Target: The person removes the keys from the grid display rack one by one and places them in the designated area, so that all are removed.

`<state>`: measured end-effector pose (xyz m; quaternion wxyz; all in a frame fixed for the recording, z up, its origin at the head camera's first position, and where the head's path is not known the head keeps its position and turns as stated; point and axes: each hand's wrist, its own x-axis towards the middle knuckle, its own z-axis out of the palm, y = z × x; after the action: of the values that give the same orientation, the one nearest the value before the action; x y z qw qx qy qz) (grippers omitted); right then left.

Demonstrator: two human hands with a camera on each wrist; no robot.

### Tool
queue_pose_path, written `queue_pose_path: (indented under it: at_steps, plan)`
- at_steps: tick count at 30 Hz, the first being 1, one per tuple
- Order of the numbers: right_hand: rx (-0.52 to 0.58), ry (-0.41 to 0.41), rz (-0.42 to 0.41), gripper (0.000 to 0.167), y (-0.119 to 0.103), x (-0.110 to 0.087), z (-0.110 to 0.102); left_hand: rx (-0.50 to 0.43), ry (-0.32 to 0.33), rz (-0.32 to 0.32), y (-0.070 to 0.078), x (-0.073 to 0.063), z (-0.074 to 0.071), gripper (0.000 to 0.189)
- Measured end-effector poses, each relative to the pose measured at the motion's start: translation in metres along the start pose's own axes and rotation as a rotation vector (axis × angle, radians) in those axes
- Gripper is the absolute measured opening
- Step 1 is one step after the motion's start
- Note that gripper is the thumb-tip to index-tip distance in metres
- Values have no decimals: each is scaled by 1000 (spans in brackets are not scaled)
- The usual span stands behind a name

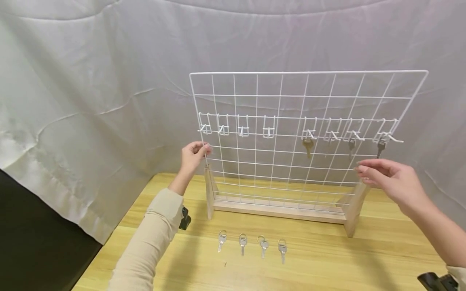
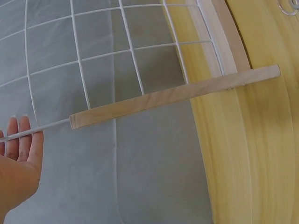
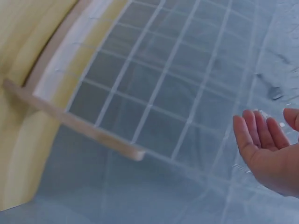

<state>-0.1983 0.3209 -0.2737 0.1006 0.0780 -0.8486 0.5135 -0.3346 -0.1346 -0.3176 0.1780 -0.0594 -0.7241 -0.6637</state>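
A white wire grid panel point(image 1: 269, 165) stands upright in a wooden base point(image 1: 280, 211). My left hand point(image 1: 195, 155) pinches the panel's left edge wire between thumb and fingers; in the left wrist view the fingers point(image 2: 25, 137) lie against that wire. My right hand point(image 1: 391, 178) is by the panel's right edge with its fingers loosely bent, holding nothing. Just above it, a key point(image 1: 381, 146) hangs from the rightmost white hook point(image 1: 391, 137). More keys hang to its left, among them a brass-coloured key point(image 1: 308, 146).
Several silver keys with rings lie in a row on the wooden table before the base, the leftmost key point(image 1: 221, 241) and rightmost key point(image 1: 282, 251) among them. Left-side hooks, such as one hook point(image 1: 269, 131), carry no keys. A grey curtain point(image 1: 109, 81) hangs behind.
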Motion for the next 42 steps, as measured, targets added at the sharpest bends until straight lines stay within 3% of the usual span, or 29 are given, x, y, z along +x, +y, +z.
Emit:
queue_pose_path:
  at_steps: [4, 11, 18, 22, 28, 33, 37, 42]
  plan:
    - [-110, -1, -9, 22, -24, 5, 10, -1, -4, -27, 1, 2, -2, 22]
    - [-68, -25, -60, 23, -55, 19, 31, 2, -22, -47, 0, 3, -1, 23]
    - [-168, 28, -70, 44, -71, 25, 52, 15, -40, -70, 2, 3, 2, 23]
    - [-214, 68, -68, 45, -74, 29, 64, 31, -48, -78, 3, 3, 2, 23]
    - [-154, 153, -78, 42, -76, 36, 85, 29, -46, -83, 2, 4, 1, 24]
    - [-100, 296, -64, 34, -75, 46, 102, 7, -32, -93, 3, 3, 0, 21]
    - [40, 393, 4, 30, -72, 55, 112, 11, -28, -96, 5, 2, -1, 21]
    - [243, 425, 93, 21, -68, 60, 116, 29, -40, -87, 6, 1, 2, 22]
